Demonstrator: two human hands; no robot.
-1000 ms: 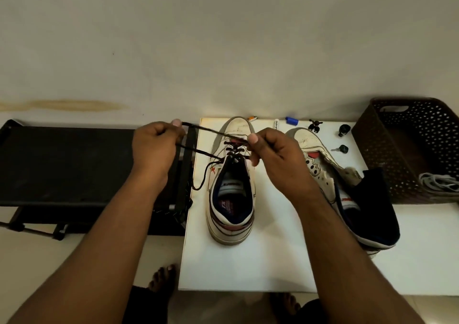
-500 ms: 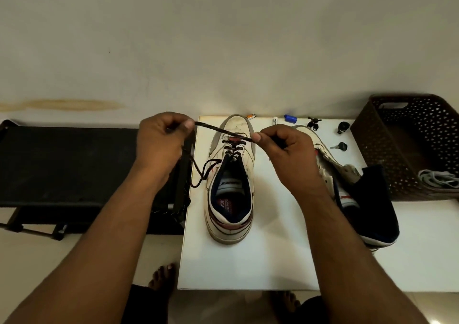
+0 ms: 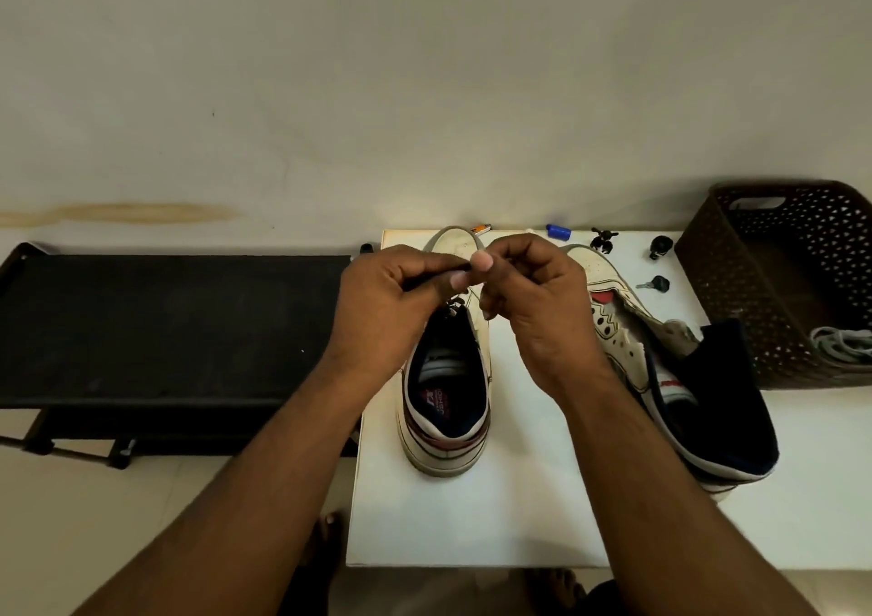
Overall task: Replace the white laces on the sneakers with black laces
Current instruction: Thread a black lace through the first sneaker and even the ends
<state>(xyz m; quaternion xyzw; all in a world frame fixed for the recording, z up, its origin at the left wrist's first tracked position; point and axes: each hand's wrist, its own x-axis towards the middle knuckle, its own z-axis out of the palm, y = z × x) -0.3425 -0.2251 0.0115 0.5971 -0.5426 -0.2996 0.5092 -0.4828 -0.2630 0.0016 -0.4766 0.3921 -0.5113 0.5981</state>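
A white sneaker [image 3: 446, 445] with a dark lining stands upright on the white table [image 3: 472, 521], toe pointing away. Black lace [image 3: 452, 306] crosses its upper eyelets. Over the toe end my left hand [image 3: 391, 304] and my right hand [image 3: 533, 294] meet fingertip to fingertip, both pinching the black lace, most of which they hide. The second sneaker [image 3: 627, 332] lies on its side to the right, partly behind my right wrist, with no lace visible on it. White laces [image 3: 842, 344] lie in the brown basket [image 3: 708, 285].
A black bench [image 3: 165, 327] stands left of the table. Along the table's far edge lie a lighter [image 3: 482, 228], a blue cap [image 3: 558, 231], small black pieces [image 3: 604, 239] and a key [image 3: 655, 284]. A dark cloth [image 3: 726, 393] covers the second sneaker's heel. Bare feet [image 3: 328, 530] show below.
My hands were apart, stretching the black lace taut across the sneaker. They have come together above its toe end, and the lace is now bunched between the fingers.
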